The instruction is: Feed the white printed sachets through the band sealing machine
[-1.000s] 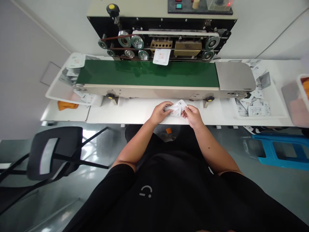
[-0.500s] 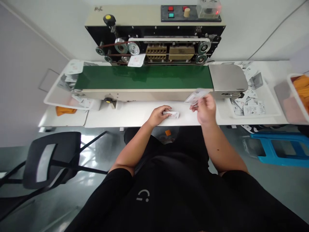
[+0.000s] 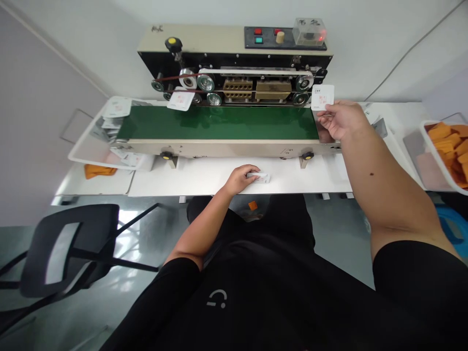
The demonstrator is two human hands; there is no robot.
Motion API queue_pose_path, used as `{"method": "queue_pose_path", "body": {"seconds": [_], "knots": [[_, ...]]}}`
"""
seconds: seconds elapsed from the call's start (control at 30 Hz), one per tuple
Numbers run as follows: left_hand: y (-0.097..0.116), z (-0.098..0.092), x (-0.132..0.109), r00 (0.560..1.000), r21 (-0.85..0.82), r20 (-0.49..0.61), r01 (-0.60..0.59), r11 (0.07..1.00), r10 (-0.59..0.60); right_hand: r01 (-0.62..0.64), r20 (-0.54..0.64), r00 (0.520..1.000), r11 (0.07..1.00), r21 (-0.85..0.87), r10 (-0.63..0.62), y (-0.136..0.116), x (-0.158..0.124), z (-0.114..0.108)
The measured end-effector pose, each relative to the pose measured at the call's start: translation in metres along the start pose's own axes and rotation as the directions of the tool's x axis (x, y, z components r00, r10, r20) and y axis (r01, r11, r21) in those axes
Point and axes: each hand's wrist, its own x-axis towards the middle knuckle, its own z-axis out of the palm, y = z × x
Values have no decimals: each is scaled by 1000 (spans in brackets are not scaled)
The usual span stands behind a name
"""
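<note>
Upright at the right end of the sealing machine [image 3: 234,39], a white printed sachet [image 3: 322,96] is pinched by its lower corner in my right hand [image 3: 341,121]. My left hand [image 3: 242,179] rests on the white table [image 3: 204,178], its fingers closed around a small white printed packet or stack of packets [image 3: 262,178]; how many it holds I cannot tell. Another white sachet [image 3: 181,99] hangs at the left rollers of the machine, tilted over the green conveyor belt [image 3: 219,123].
A white bin [image 3: 82,155] of sachets stands at the belt's left end, with an orange piece [image 3: 99,171] beside it. At the right sits a bin [image 3: 427,146] of orange pieces. A black chair [image 3: 73,243] is on the left, and a blue stool [image 3: 455,226] lies partly hidden.
My right hand has moved up and right with its sachet, from the table's front to the machine's entry end. The sachet in the rollers has travelled left. My left hand stays put.
</note>
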Motion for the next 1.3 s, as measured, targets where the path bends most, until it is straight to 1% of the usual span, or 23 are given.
{"method": "queue_pose_path", "body": {"seconds": [0.1, 0.13, 0.2, 0.27, 0.33, 0.4, 0.57, 0.63, 0.7, 0.8, 0.87, 0.93, 1.0, 1.1, 1.17, 1.23, 1.3], "knots": [[0, -1, 0, 1000, -4, 1, -16, 1000, 16, -139, 0, 990, 990, 14, 139, -6, 1, 20], [0, -1, 0, 1000, -3, 3, -17, 1000, 17, -170, 18, 985, 985, 20, 170, -8, 1, 27], [0, -1, 0, 1000, 4, 6, -11, 1000, 11, -220, 58, 974, 975, 39, 218, -9, 0, 39], [0, -1, 0, 1000, 6, 3, -1, 1000, 1, -240, 66, 970, 968, 69, 235, -9, -3, 46], [1, -1, 0, 1000, 2, 0, 3, 1000, -3, -231, 53, 973, 969, 90, 227, -7, -8, 46], [1, -1, 0, 1000, -5, 5, -1, 1000, 1, -231, 48, 973, 968, 94, 227, -7, -15, 42], [1, -1, -1, 1000, -1, 20, -11, 1000, 11, -278, 50, 960, 960, 39, 276, -12, -25, 34], [2, -2, 0, 1000, 2, 17, -12, 1000, 12, -295, 63, 954, 955, 41, 292, -13, -21, 34], [2, -2, 0, 1000, 8, 15, -10, 1000, 10, -318, 94, 945, 947, 43, 313, -11, -10, 34], [2, -2, 1, 1000, 23, 11, -6, 1000, 5, -345, 214, 916, 939, -9, 338, -6, 12, 35], [2, -2, 1, 1000, 25, 7, -7, 1000, 6, -345, 299, 893, 938, -25, 336, -2, 24, 40], [2, -1, 1, 1000, 22, 6, -8, 1000, 7, -340, 323, 891, 940, 10, 319, 2, 29, 50], [2, -1, 1, 1000, 18, 4, -5, 1000, 5, -329, 297, 907, 943, 56, 298, 6, 27, 65], [3, -2, 1, 1000, 16, 1, -1, 1000, 1, -280, 247, 937, 954, 106, 248, 11, 19, 90], [5, -2, 0, 1000, 18, 3, 5, 1000, -5, -251, 231, 948, 959, 129, 218, 12, 13, 103], [6, -3, 0, 1000, 22, 11, 12, 1000, -12, -231, 225, 955, 961, 151, 194, 12, 8, 112], [6, -3, 0, 1000, 21, 18, 16, 1000, -16, -194, 216, 964, 966, 171, 155, 11, -4, 114]]}}
